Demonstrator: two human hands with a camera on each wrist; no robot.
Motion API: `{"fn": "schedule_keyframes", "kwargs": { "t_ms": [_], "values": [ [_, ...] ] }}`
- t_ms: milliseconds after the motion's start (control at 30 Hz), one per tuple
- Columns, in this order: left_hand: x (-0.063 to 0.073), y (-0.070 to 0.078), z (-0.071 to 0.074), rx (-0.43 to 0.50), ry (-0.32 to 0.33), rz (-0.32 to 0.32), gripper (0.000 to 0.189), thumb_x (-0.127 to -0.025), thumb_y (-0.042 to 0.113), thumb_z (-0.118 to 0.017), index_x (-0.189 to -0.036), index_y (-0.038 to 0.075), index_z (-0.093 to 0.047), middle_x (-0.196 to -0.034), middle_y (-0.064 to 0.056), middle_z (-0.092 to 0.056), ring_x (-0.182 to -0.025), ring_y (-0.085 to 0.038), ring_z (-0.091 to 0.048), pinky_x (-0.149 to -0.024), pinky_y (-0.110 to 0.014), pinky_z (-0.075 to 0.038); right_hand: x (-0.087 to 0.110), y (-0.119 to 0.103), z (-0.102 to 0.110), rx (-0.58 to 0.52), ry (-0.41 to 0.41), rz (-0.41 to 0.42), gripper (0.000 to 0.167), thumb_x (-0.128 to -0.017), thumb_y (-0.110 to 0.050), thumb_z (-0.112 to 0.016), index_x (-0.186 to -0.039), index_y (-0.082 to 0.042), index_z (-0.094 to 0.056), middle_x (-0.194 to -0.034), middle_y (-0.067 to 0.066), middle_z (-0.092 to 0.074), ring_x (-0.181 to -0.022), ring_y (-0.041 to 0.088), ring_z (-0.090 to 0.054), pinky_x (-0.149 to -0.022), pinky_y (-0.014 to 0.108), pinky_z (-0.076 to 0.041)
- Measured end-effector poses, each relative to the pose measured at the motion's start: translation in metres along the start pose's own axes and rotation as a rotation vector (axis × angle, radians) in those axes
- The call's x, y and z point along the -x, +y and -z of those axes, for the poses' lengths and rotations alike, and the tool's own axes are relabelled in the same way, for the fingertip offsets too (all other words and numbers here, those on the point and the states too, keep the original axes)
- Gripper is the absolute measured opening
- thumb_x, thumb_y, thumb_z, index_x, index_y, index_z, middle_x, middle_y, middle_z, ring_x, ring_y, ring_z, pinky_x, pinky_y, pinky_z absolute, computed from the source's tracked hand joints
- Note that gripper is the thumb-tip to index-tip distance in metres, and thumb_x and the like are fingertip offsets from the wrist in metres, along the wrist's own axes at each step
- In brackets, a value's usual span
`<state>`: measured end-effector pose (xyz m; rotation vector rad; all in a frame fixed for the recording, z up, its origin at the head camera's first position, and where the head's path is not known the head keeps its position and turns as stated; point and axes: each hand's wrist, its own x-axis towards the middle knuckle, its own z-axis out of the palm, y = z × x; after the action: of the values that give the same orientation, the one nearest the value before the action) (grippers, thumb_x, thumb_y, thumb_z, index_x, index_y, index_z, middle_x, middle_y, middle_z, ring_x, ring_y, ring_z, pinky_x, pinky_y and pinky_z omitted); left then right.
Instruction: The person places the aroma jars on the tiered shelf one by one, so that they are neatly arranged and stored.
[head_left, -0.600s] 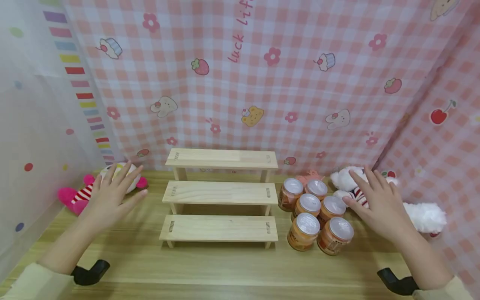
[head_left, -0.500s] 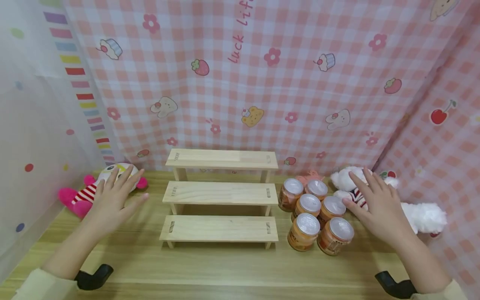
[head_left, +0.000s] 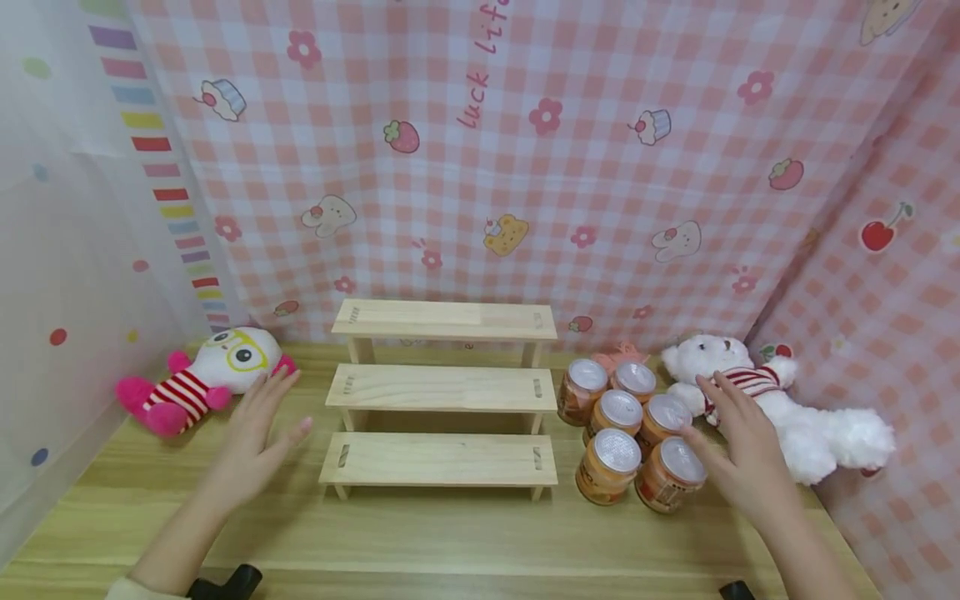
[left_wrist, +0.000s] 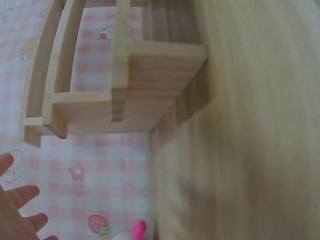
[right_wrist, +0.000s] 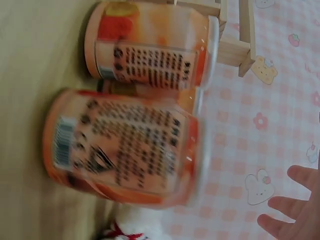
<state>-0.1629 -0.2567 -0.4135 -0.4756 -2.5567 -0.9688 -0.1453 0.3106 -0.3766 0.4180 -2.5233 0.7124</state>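
My left hand [head_left: 253, 457] hovers over the table left of the wooden shelf, fingers spread and holding nothing. The three-step wooden shelf [head_left: 438, 458] stands in the middle, its steps bare. On the right, my right hand [head_left: 746, 458] is held with fingers extended beside a cluster of several orange-labelled jars [head_left: 607, 467] with pale lids. Its thumb overlaps the edge of the front right jar [head_left: 670, 479] in the head view. In the right wrist view a printed label with a barcode faces the camera on the nearest jar [right_wrist: 120, 150], and the fingertips show at the right edge.
A pink-and-white plush toy [head_left: 187, 396] in a striped top lies at the back left. At the back right lies a white plush bear [head_left: 802, 429], with a pink stringy item [head_left: 618, 357] behind the jars. A checked cloth [head_left: 450, 167] hangs behind the table [head_left: 450, 542].
Both hands have come down and back toward me, the left one also moving right and the right one slightly left. More of both plush toys shows. Shelf and jars stay put.
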Motion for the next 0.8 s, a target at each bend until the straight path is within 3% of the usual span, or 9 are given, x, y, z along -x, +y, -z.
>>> {"fn": "schedule_keyframes", "kwargs": {
  "t_ms": [367,633,800],
  "values": [
    [0.015,-0.004,-0.025,0.187,0.003,0.080,0.067,-0.094,0.014,-0.062,-0.151,0.009,-0.028,-0.151,-0.024,-0.026,-0.134,-0.050,-0.021,-0.101,-0.070,-0.016,0.024,0.006,-0.021,-0.099,0.109,-0.064,0.061,-0.086,-0.014,-0.069,-0.140,-0.001,-0.044,-0.141,0.028,-0.040,-0.125,0.051,-0.035,-0.105,0.061,-0.021],
    [0.024,-0.008,-0.039,0.261,-0.037,0.166,0.067,-0.094,0.018,-0.062,-0.150,0.006,-0.027,-0.150,-0.026,-0.026,-0.132,-0.050,-0.026,-0.099,-0.070,-0.022,0.038,0.011,-0.031,-0.141,0.110,-0.121,0.060,-0.086,-0.011,-0.070,-0.140,-0.001,-0.044,-0.141,0.025,-0.040,-0.128,0.047,-0.032,-0.109,0.055,-0.018],
    [0.029,-0.010,-0.046,0.348,-0.062,0.184,0.065,-0.095,0.014,-0.062,-0.149,0.002,-0.027,-0.146,-0.027,-0.032,-0.127,-0.048,-0.035,-0.099,-0.062,-0.029,0.046,0.015,-0.036,-0.149,0.120,-0.145,0.061,-0.085,-0.009,-0.072,-0.139,-0.001,-0.045,-0.139,0.024,-0.043,-0.131,0.032,-0.034,-0.111,0.036,-0.019]
  ]
}}
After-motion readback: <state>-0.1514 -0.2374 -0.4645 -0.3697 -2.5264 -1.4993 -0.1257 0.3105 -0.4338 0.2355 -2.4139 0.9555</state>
